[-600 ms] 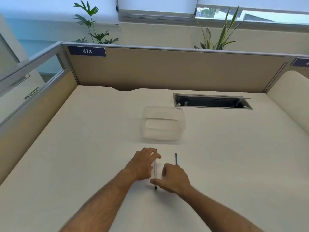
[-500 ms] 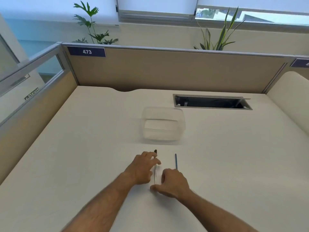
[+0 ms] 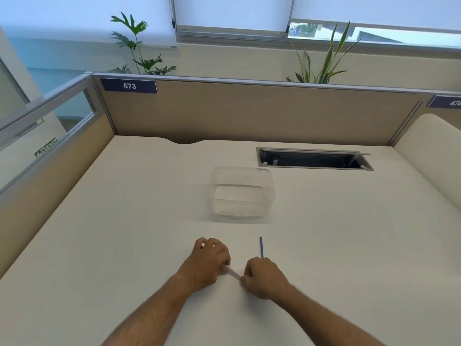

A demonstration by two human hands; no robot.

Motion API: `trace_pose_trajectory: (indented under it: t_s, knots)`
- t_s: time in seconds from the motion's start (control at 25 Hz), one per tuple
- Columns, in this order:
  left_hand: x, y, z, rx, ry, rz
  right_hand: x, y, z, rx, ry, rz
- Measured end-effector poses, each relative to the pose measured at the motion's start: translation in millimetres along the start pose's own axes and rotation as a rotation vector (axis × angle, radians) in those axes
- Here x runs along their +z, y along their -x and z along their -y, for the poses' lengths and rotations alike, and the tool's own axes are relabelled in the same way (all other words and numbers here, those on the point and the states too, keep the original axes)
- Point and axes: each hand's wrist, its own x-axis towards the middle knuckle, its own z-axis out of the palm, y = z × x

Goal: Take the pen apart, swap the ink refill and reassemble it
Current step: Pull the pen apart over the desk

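Both hands grip the pen (image 3: 232, 272) low over the tabletop (image 3: 124, 245): left hand (image 3: 208, 263) fingers closed around one end, right hand (image 3: 262, 277) pinching the other. Light, stiff, probably slick; grip near the joint. The spare refill (image 3: 261, 247) lies at one o'clock of the right hand.

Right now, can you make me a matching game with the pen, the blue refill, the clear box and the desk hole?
Things:
1. pen
2. blue refill
3. clear plastic box
4. cable hatch

Places or states:
A. open, dark inside, at the back of the desk
B. held at its ends by the left hand and the right hand
C. lying alone on the desk just past the right hand
D. standing in the middle of the desk, beyond both hands

Pairs: 1-B, 2-C, 3-D, 4-A
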Motion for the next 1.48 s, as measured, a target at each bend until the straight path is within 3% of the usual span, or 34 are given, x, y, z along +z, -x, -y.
trace_pose_trajectory:
  t_s: [0.24,0.52,0.96,1.08,1.28,1.48]
  knots:
    - [-15.8,-14.4,-1.1,-0.019,0.114,-0.075,-38.4,-5.9,-13.3,-0.156,0.059,0.040]
    - [-30.9,-27.1,-13.6,0.065,0.012,-0.288,-72.2,-12.1,-19.6,-0.216,0.169,0.100]
    - [-35.9,-39.8,-16.1,0.081,-0.102,-0.354,-95.0,-23.5,-35.1,-0.316,0.196,0.132]
    - [-35.7,-43.4,-16.3,0.038,-0.046,-0.404,-95.1,-23.5,-36.9,-0.264,-0.095,0.063]
    - [-35.1,-51.3,-22.7,0.026,-0.008,-0.417,-70.2,-25.0,-32.3,-0.035,-0.619,-0.225]
    - [-36.5,-53.8,-27.4,0.025,0.032,-0.342,-61.1,-31.8,-31.5,0.093,-0.763,-0.281]
